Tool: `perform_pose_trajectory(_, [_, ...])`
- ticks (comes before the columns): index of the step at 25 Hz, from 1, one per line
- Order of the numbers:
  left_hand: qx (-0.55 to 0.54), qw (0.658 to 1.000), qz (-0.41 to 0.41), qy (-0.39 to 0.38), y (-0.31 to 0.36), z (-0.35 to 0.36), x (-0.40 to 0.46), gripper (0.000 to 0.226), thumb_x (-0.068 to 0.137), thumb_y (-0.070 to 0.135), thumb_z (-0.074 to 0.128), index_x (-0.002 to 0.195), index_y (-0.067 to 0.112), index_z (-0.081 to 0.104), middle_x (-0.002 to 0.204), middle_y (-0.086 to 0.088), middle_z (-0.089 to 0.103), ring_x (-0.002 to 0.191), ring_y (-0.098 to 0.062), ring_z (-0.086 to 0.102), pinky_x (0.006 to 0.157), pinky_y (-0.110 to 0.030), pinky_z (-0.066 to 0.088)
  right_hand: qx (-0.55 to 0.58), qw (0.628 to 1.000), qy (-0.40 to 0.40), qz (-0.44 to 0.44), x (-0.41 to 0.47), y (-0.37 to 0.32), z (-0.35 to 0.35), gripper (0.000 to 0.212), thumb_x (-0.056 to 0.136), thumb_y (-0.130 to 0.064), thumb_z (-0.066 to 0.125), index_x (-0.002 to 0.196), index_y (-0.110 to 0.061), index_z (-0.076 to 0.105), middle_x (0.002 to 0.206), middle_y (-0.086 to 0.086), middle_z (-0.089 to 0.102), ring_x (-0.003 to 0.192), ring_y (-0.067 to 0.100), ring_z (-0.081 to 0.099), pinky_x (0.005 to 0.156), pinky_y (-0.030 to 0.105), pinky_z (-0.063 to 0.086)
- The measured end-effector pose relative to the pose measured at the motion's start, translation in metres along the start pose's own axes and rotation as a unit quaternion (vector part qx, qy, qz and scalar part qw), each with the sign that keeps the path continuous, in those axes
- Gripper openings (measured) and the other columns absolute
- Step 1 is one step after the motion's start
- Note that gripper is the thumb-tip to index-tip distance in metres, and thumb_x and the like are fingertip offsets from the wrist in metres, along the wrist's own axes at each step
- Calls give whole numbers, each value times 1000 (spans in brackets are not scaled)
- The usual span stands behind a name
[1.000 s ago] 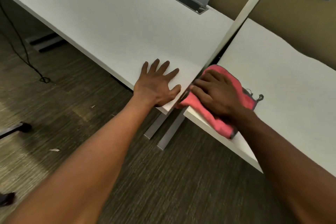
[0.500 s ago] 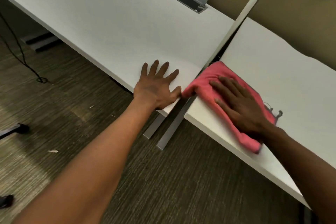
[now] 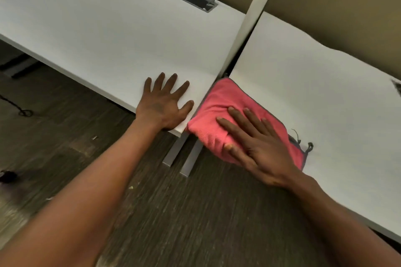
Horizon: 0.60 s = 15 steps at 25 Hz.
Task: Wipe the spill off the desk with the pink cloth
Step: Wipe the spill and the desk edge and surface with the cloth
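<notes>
1. Since 0.5 s ago, right hand (image 3: 258,147) and pink cloth (image 3: 219,115) shift slightly toward the desk corner.
2. Right hand: flat, fingers spread, pressing the cloth down; no grasp.
3. Cloth lies on right desk (image 3: 314,76), at its near-left corner, overhanging the edge.
4. Left hand (image 3: 162,105): open, palm down on left desk (image 3: 104,34), empty.
5. Divider panel (image 3: 243,28) stands between desks.

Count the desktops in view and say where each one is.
2. The left desk lies under the flat left hand; the right desk, past the upright divider, carries the pink cloth pressed under the right hand. Others may lie outside the frame.
</notes>
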<state>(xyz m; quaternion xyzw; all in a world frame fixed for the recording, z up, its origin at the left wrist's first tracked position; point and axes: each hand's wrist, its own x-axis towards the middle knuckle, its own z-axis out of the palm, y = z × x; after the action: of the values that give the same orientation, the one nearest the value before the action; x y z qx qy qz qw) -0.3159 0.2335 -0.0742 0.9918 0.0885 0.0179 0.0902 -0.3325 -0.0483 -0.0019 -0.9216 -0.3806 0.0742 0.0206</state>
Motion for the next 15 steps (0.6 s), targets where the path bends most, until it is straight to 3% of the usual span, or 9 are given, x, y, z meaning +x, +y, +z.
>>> perform_pose_trajectory(4, [15,1000,-1,-15,5,0,2,72,94,69,10,159,39,1,171,-1,-3,156,-31,-9,124,-57,-4,-16,996,32,84,28,-38,10,60,100,-71,7,155,-57,-12,171,-13,-16,158,21,-18,126,58,-4])
perform_pose_trajectory(7, [41,999,12,-34,1,-2,1,76,91,72,3,159,39,-6,171,-1,-7,156,-31,-10,124,-56,-3,-7,998,35,61,52,-67,9,58,103,-65,9,159,-51,3,173,-8,-6,159,26,-13,125,63,-1])
perform_pose_trajectory(10, [28,999,8,-35,-4,-3,0,74,90,75,3,157,45,-6,171,4,-7,156,-26,-9,125,-53,-2,-25,999,30,25,24,-40,6,58,102,-67,6,157,-54,-8,172,-13,-11,158,21,-16,126,59,2])
perform_pose_trajectory(13, [33,998,3,-45,-4,-3,1,73,91,75,3,157,45,-8,170,6,-10,156,-24,-11,125,-52,-4,-32,996,47,65,-48,14,14,55,101,-69,5,152,-61,-15,169,-22,-15,158,13,-16,128,53,7])
perform_pose_trajectory(15, [33,998,5,-46,-2,-2,1,73,91,74,2,157,45,-8,170,5,-11,156,-24,-12,125,-53,-4,-44,992,57,106,-98,46,18,55,101,-68,6,153,-61,-10,169,-24,-9,160,14,-4,127,51,16])
